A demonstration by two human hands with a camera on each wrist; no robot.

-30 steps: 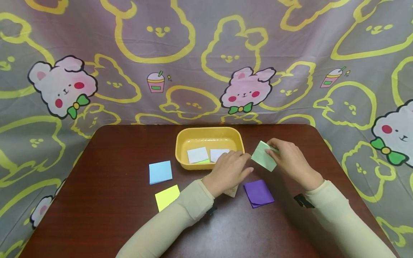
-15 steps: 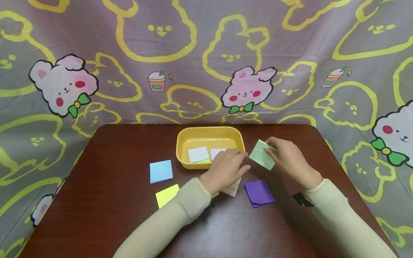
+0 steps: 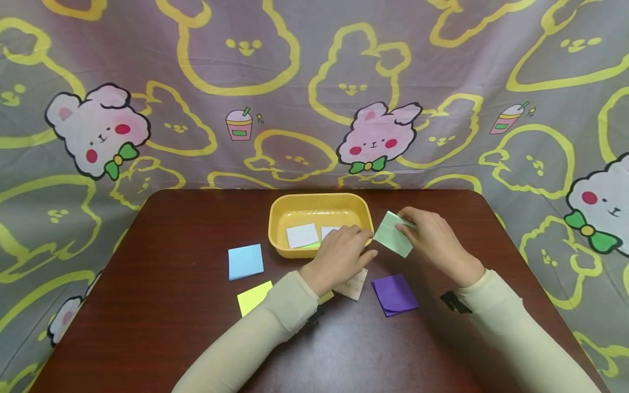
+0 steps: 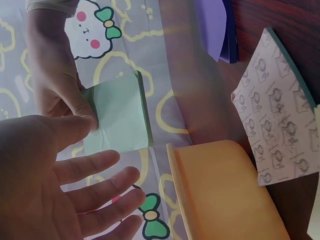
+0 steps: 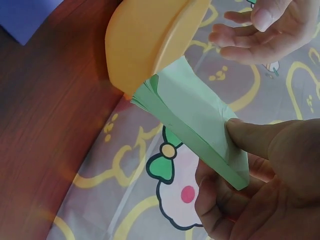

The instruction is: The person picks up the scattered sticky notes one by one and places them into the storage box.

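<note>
- A grey cloth (image 3: 290, 82) printed with yellow outlines and pink-cheeked rabbits hangs behind a dark red-brown desk (image 3: 162, 234), whose far corners are rounded.
- A yellow tray (image 3: 314, 216) sits near the middle of the desk's far edge; in it lie two white papers (image 3: 302, 236), with a strip of lime green showing beneath the left one.
- The right hand (image 3: 437, 240) grasps a pale green pad (image 3: 392, 236), thumb on one face and fingers behind; the pad is tilted above the desk, just right of the tray, toward the far right corner.
- The left hand (image 3: 339, 256) is released, its fingers extended near the tray's front right corner, apart from the pad.
- A blue pad (image 3: 245, 261) lies left of the tray, toward the desk's left edge.
- Closer to the near edge, a yellow pad (image 3: 254, 298) is partly hidden by the left sleeve (image 3: 245, 344).
- Beneath the left wrist shows a patterned beige pad (image 4: 280, 110); a purple pad (image 3: 395, 295) lies to its right, toward the desk's right edge.
</note>
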